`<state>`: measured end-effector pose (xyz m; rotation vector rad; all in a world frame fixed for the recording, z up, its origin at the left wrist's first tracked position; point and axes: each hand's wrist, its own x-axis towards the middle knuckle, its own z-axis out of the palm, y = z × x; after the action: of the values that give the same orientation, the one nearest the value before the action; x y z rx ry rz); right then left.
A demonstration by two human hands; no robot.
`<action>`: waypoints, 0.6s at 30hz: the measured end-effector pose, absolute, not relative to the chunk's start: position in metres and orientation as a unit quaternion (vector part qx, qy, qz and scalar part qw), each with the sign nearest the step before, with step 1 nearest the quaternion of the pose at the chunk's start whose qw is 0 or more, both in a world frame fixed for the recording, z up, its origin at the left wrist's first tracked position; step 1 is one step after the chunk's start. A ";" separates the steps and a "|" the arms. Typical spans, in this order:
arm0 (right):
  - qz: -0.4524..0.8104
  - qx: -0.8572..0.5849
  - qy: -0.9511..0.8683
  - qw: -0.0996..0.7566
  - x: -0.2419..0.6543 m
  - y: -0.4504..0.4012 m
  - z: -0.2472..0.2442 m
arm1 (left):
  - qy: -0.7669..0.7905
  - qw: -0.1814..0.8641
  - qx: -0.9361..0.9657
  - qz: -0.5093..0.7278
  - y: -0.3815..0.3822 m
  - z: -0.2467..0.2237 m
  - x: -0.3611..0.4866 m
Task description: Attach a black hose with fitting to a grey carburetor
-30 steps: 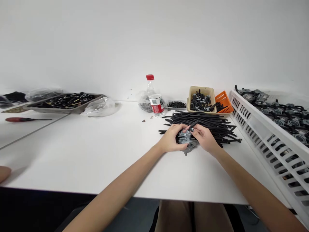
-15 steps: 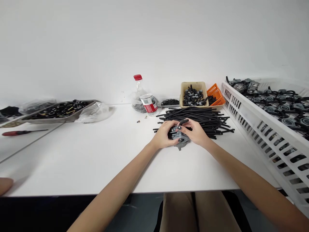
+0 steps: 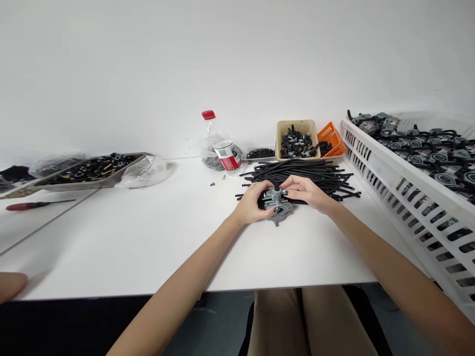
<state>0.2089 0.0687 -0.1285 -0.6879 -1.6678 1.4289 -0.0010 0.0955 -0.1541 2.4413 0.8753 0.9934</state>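
Note:
A grey metal carburetor (image 3: 281,208) is held upright just above the white table. My left hand (image 3: 252,203) is closed round its left side, the thumb across the front near the round bore. From the top of the carburetor rises a black rubber elbow (image 3: 273,183). My right hand (image 3: 307,192) has its thumb and fingertips closed at the right side of the carburetor's top; the exact contact is partly hidden. Right behind both hands lies a pile of black rubber hoses (image 3: 297,170).
A white slatted crate (image 3: 401,180) of carburetors stands at right. Behind the hoses are a beige bin (image 3: 297,123) of small black parts and an orange basket (image 3: 336,141). A red-capped bottle (image 3: 227,157), a metal tray (image 3: 107,180) and a screwdriver (image 3: 25,205) lie leftward. Another person's arm (image 3: 13,287) shows lower left.
My right hand has moved slightly right, off the black elbow to the side of the carburetor's top. The elbow now stands upright instead of pointing right. My left hand keeps its hold.

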 end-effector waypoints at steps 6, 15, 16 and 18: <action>0.509 -0.285 -0.673 0.454 0.194 0.068 -0.138 | 0.294 0.178 0.866 0.364 0.095 -0.153 -0.001; 0.616 -0.278 -0.622 0.395 0.203 0.064 -0.128 | 0.287 0.172 0.871 0.361 0.094 -0.154 -0.003; 0.625 -0.282 -0.615 0.389 0.206 0.064 -0.127 | 0.281 0.174 0.871 0.365 0.094 -0.154 -0.003; 0.622 -0.283 -0.615 0.394 0.207 0.063 -0.127 | 0.268 0.172 0.871 0.373 0.095 -0.155 -0.004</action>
<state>0.2067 0.0634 -0.1271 -0.7177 -1.5603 1.5779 -0.0037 0.0951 -0.1554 2.4734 0.7612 1.0582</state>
